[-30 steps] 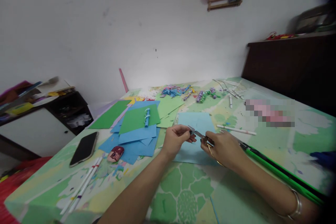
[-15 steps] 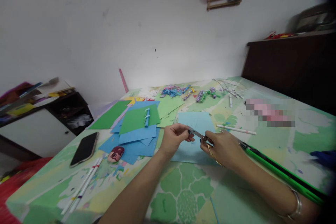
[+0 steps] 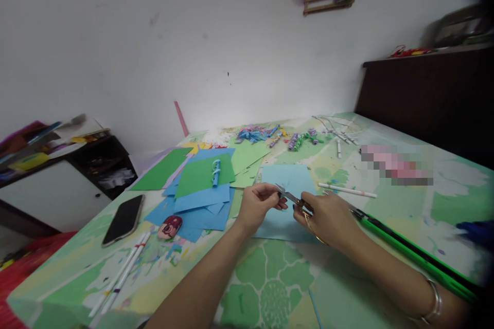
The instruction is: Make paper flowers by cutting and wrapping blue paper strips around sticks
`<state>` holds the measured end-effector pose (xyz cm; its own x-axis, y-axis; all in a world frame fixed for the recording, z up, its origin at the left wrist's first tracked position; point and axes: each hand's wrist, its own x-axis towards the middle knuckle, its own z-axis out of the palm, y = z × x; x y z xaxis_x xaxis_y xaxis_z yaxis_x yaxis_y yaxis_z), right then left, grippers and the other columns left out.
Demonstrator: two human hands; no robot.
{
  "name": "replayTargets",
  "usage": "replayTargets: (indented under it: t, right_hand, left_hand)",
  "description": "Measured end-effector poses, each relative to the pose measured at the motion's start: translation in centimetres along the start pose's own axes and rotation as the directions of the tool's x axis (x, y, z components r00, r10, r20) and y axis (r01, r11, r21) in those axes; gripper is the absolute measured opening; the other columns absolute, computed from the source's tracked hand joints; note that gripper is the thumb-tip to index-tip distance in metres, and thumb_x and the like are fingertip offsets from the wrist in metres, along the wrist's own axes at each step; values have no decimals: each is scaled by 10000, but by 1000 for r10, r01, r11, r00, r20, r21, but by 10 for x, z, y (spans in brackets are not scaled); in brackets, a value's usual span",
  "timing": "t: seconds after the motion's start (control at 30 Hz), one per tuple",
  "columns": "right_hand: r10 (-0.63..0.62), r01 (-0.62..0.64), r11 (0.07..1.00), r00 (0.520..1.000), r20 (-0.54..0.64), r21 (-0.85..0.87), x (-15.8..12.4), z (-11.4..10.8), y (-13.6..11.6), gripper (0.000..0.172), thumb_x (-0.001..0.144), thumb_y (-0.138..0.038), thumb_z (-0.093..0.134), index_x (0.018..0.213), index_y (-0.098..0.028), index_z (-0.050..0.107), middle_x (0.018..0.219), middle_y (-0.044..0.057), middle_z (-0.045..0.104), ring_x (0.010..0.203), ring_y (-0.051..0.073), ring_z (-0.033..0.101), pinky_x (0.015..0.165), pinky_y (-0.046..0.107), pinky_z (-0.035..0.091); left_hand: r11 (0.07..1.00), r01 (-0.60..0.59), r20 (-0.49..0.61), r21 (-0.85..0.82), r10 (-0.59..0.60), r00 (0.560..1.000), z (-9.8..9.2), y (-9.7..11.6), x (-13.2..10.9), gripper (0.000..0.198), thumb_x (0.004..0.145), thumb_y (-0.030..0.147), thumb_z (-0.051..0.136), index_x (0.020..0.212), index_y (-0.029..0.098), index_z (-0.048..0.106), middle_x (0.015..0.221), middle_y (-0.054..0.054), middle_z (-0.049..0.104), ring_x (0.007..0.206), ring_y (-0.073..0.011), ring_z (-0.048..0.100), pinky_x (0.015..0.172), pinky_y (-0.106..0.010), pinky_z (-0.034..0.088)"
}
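My right hand (image 3: 322, 216) is closed round the gold-coloured handles of a pair of scissors (image 3: 293, 198), whose blades point left. At the blade tips, my left hand (image 3: 260, 207) has its thumb and fingers pinched together; whatever is between them is too small to make out. Under both hands lies a light blue sheet of paper (image 3: 287, 177). A blue rolled paper piece (image 3: 216, 174) rests on a green sheet (image 3: 193, 175) to the left.
Blue sheets (image 3: 204, 204), a phone (image 3: 124, 219), a dark red rounded item (image 3: 170, 227) and white pens (image 3: 121, 272) lie left. A green-and-black long tool (image 3: 417, 252) lies right, with a white stick (image 3: 347, 190) beyond. Curled paper pieces (image 3: 252, 134) are at the back.
The scissor blades look slightly further apart at their tips. Both hands have barely moved, and the things on the table stay in place.
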<state>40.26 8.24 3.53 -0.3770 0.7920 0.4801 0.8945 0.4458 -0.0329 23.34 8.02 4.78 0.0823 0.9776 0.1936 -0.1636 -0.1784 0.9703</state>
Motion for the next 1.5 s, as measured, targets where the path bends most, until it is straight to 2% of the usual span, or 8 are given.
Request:
replayTargets:
  t: [0.57,1.2,1.37,1.5]
  right_hand:
    - [-15,17,999,999,43,-34,1,-1,3,221,761,-351,458,630,-195,545,513,29,615,489,148,527,476,262,116]
    - [8,-2,999,991,132,-45,1,-1,7,206,759,-352,443,663,-217,566,537,36,628,519,182,572,472,269,115]
    - [50,-44,998,990,134,-42,5,2,8,229,763,-369,439,659,-211,568,558,50,634,543,193,583,474,268,146]
    - [159,-162,987,967,198,-1,11,5,14,250,770,-390,441,669,-199,567,609,62,644,592,199,593,480,257,196]
  left_hand:
    - [1000,-10,30,9,10,999,-6,-5,3,147,655,210,653,740,90,654,588,-46,659,516,-147,628,498,-235,496]
    - [997,63,72,39,-66,995,-13,-3,6,228,635,274,686,763,86,664,619,-67,667,529,-154,627,524,-257,490]
    - [997,79,66,20,-80,995,-14,-3,7,253,632,292,696,773,86,654,635,-74,674,545,-166,637,543,-274,503]
    - [995,95,37,-15,-94,995,-15,-4,7,253,650,300,685,777,87,637,677,-86,683,576,-179,652,546,-267,509]
